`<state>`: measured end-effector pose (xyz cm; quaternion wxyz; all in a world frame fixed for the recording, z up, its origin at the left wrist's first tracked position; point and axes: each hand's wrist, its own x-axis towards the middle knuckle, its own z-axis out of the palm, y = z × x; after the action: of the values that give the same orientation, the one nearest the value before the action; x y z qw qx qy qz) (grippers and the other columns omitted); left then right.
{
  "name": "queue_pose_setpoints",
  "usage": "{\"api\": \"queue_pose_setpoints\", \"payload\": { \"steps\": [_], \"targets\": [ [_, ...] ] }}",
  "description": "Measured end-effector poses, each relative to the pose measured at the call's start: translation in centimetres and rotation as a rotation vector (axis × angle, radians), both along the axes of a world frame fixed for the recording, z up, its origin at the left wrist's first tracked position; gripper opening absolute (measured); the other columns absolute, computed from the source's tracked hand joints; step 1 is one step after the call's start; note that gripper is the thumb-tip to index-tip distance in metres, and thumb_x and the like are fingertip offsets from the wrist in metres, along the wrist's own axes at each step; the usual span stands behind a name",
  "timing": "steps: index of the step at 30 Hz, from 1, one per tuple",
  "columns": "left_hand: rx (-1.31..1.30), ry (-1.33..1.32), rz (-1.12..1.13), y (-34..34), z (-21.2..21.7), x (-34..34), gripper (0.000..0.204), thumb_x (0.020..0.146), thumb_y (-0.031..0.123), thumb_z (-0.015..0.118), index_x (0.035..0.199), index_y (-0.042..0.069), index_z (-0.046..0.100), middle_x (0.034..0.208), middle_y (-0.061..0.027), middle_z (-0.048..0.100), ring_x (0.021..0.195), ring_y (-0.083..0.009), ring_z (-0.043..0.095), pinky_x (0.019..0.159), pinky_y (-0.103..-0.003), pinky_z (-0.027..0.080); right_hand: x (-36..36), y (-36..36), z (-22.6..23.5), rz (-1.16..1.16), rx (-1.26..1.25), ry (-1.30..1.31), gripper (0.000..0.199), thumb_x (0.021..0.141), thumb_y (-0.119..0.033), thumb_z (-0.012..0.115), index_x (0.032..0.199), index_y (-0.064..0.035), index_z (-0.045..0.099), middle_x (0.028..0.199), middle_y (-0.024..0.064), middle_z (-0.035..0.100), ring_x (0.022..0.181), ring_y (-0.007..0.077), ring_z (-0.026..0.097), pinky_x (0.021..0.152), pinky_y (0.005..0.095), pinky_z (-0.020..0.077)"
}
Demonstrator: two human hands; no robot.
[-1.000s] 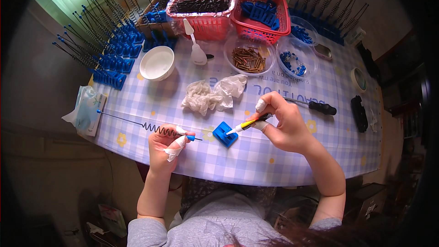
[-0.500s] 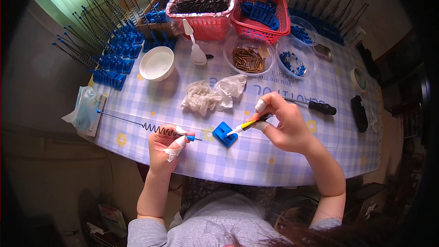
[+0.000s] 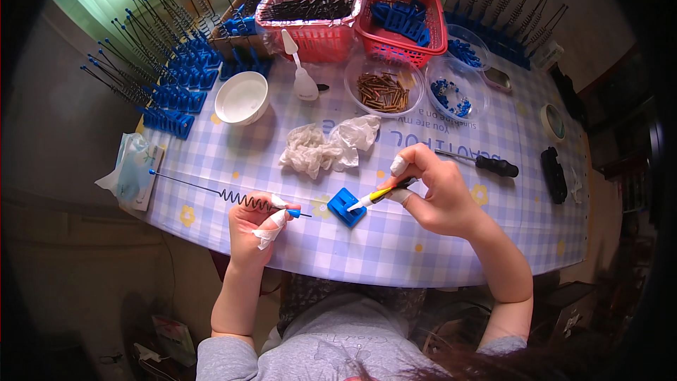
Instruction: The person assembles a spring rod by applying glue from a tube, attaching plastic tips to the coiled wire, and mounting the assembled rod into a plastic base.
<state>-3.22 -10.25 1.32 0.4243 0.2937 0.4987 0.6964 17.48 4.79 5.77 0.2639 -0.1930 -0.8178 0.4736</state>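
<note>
Left hand (image 3: pixel 255 224) pinches spring rod (image 3: pixel 233 196); right hand (image 3: pixel 437 194) grips tool (image 3: pixel 377 195), tip at block (image 3: pixel 346 207). Wipes (image 3: pixel 328 147) at 12 o'clock, screwdriver (image 3: pixel 479 162) at 2. Nothing shifted.

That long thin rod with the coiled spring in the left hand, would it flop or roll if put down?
The spring rod looks like thin wire, so it probably bends and whips a little. Held at one end by the left hand, it seems light. On the checked tablecloth its round coil might let it roll.
</note>
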Motion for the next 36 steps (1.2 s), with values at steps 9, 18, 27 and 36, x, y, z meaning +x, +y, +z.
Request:
{"api": "queue_pose_setpoints", "payload": {
  "steps": [9, 18, 27, 36],
  "targets": [
    [0.021, -0.013, 0.003, 0.0, 0.0, 0.1, 0.013, 0.068, -0.004, 0.055, 0.075, 0.002, 0.047, 0.077, -0.0163, 0.058, 0.059, -0.0118, 0.054, 0.051, -0.018, 0.043, 0.2, 0.0, -0.1, -0.020, -0.002, 0.002, 0.029, 0.064, 0.006, 0.055, 0.087, -0.0024, 0.040, 0.075, 0.0110, 0.060, 0.068, 0.0204, 0.060, 0.046, 0.0252, 0.0405],
    [0.002, -0.012, 0.004, 0.0, -0.2, 0.1, 0.012, 0.067, -0.003, 0.056, 0.076, 0.001, 0.049, 0.077, -0.0156, 0.059, 0.060, -0.0114, 0.055, 0.052, -0.018, 0.044, 0.3, 0.0, -0.1, -0.040, -0.058, 0.004, 0.028, 0.065, 0.005, 0.055, 0.087, -0.0024, 0.040, 0.075, 0.0094, 0.059, 0.070, 0.0164, 0.059, 0.048, 0.0246, 0.0417],
    [0.037, -0.054, -0.024, -0.2, -0.5, -0.5, 0.011, 0.069, -0.007, 0.054, 0.078, -0.002, 0.050, 0.076, -0.0132, 0.058, 0.073, -0.0170, 0.058, 0.060, -0.023, 0.046, -0.9, 1.6, -0.8, -0.013, -0.633, 0.225, 0.018, 0.074, 0.001, 0.053, 0.088, -0.0011, 0.043, 0.085, 0.0058, 0.051, 0.076, 0.0121, 0.053, 0.067, 0.0242, 0.0421],
    [0.022, -0.102, -0.038, -0.4, -0.1, -0.3, 0.011, 0.069, -0.004, 0.057, 0.079, -0.001, 0.052, 0.077, -0.0147, 0.060, 0.066, -0.0129, 0.056, 0.058, -0.021, 0.043, -7.9, 3.6, -0.9, 0.107, -0.629, 0.052, 0.021, 0.076, -0.002, 0.051, 0.093, -0.0033, 0.040, 0.085, 0.0058, 0.049, 0.074, 0.0116, 0.052, 0.064, 0.0241, 0.0423]
  ]
}}
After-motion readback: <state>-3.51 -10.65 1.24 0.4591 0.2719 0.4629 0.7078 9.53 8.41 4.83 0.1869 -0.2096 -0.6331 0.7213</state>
